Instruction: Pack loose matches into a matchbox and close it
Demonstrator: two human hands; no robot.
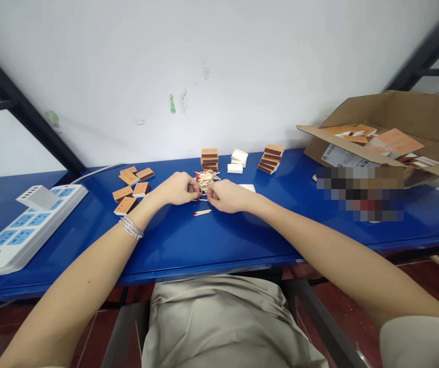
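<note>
Between left hand (177, 188) and right hand (229, 196), matchsticks (206, 179) bunch

No wording can be read: the red print on the matchboxes (125, 206), the dark print on the label (344, 156) on the carton (415, 115) and the power strip's (27, 230) marks are too small

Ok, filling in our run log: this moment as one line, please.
left hand: on red-tipped wooden matches | right hand: on same matches | nearby: matchbox stack
</note>
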